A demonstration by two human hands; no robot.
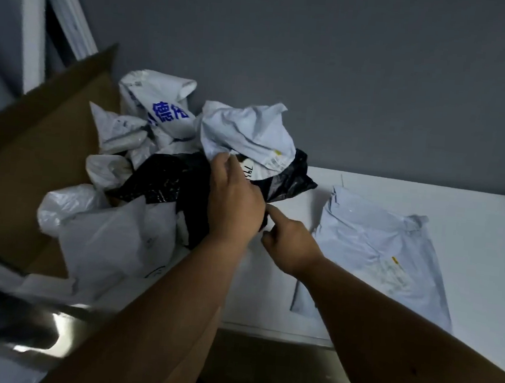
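Head view: mid-pick, the left hand (235,202) grips the black mailer bag (166,180) atop the pile at the table's (398,185) left edge, while the right hand (289,243) reaches in empty, forefinger out; next, probably lift it clear.

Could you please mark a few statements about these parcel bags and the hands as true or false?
1. The left hand rests on the black bag. True.
2. A pale blue bag lies flat on the white table. True.
3. The right hand grips the pale blue bag. False: its index finger points toward the black bag.
4. The cardboard box stands right of the pile. False: it is on the left.
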